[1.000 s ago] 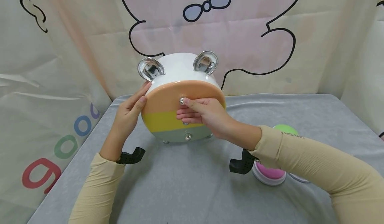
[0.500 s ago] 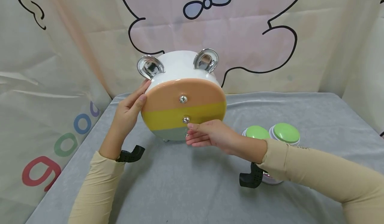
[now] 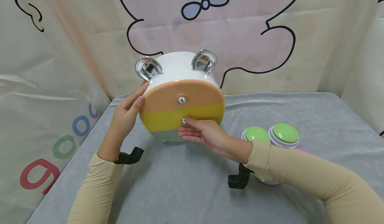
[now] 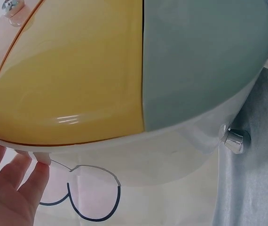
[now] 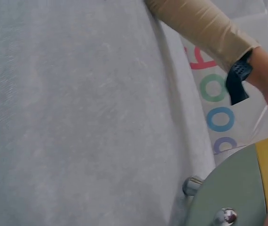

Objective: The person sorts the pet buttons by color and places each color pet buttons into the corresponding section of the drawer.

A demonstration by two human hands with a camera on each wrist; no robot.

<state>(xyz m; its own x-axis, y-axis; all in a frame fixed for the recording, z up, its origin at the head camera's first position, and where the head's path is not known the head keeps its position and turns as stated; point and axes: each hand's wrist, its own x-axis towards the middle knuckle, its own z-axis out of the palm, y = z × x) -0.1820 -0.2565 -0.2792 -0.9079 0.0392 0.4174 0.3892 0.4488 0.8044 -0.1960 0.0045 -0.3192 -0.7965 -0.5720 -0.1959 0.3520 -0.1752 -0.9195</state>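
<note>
A white, rounded three-drawer box (image 3: pixel 180 64) with two silver, ear-like pieces on top stands on the table. Its front has an orange drawer (image 3: pixel 162 95), a yellow drawer (image 3: pixel 162 119) and a grey-green drawer (image 3: pixel 166 135), all flush. My left hand (image 3: pixel 126 114) rests against its left side, thumb at the front rim. In the left wrist view its straight fingertips touch the rim. With thumb and a mostly hidden forefinger, my right hand (image 3: pixel 207 134) pinches the middle silver knob (image 3: pixel 183 121), other fingers extended below. It covers the lowest knob, which the right wrist view shows (image 5: pixel 225 216).
Right of the box stand two round, green-domed pieces on white bases (image 3: pixel 256 134) (image 3: pixel 285 134). The right sleeve (image 3: pixel 300 164) partly hides more pieces, one pink. Grey cloth (image 3: pixel 168 184) covers the table; a printed curtain (image 3: pixel 246 24) hangs behind.
My right hand has gone from the top knob down to the lowest, then back up to the middle one. The left hand has stayed on the box's side.
</note>
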